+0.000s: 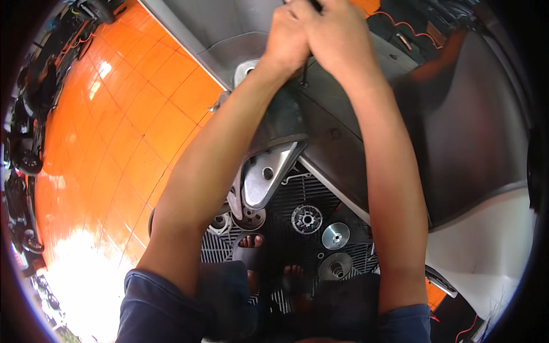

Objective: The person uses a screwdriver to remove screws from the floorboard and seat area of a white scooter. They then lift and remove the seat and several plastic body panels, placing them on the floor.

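My two hands are pressed together at the top edge, over the dark floorboard [331,114] of a scooter. The fingers of my left hand [287,39] and my right hand [338,35] are closed round a dark tool [315,4], of which only a small black piece shows between them. Below them a thin dark shaft [305,73] runs down to a small round fastener spot on the floorboard. Most of the tool is hidden by my hands, so its exact kind cannot be made out.
Metal foot plates [269,174] stick out at the scooter's left side. Below, a finned pulley disc [307,219], a smooth disc [335,235] and other round metal parts lie on a black slatted mat [286,200]. Orange tiles [126,131] stretch left; the seat [469,131] rises at right.
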`<state>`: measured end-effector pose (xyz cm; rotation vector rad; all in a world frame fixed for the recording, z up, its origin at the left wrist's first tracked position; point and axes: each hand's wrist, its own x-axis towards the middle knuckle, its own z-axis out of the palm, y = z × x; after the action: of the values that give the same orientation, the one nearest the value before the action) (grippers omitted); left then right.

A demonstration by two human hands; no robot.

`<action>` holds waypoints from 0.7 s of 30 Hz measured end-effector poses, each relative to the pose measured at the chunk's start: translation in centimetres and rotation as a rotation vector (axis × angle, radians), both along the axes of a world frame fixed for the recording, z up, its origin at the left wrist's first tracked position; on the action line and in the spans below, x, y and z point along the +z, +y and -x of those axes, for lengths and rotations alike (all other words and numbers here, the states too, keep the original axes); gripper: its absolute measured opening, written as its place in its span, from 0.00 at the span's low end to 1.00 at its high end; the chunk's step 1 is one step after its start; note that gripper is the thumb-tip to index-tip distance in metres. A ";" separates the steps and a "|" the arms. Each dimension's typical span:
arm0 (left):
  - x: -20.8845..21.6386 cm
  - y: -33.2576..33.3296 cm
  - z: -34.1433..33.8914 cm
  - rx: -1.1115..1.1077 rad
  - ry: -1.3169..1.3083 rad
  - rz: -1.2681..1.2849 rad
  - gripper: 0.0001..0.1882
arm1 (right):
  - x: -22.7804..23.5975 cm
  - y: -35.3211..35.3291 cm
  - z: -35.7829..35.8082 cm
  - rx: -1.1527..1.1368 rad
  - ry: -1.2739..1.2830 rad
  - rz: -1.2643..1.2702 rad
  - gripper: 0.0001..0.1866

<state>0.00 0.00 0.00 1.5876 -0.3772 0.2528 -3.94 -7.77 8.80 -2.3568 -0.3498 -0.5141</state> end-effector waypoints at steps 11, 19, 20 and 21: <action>3.7 2.8 -6.2 -0.500 0.136 0.366 0.09 | 0.8 1.7 -4.1 -0.084 -0.118 -0.124 0.20; 2.9 0.9 -3.6 -0.313 0.070 0.466 0.10 | -0.9 0.7 -2.8 -0.042 -0.304 -0.245 0.16; 2.4 1.5 -3.9 -0.334 0.058 0.380 0.11 | -0.9 1.1 -2.1 0.004 -0.195 -0.345 0.10; 2.1 1.1 -4.2 -0.326 0.056 0.341 0.11 | -0.6 0.8 -2.0 0.009 -0.169 -0.374 0.10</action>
<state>4.23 1.12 2.07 1.1756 -0.5130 0.0185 -1.94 -6.93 8.18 -1.9560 -0.3103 -0.7112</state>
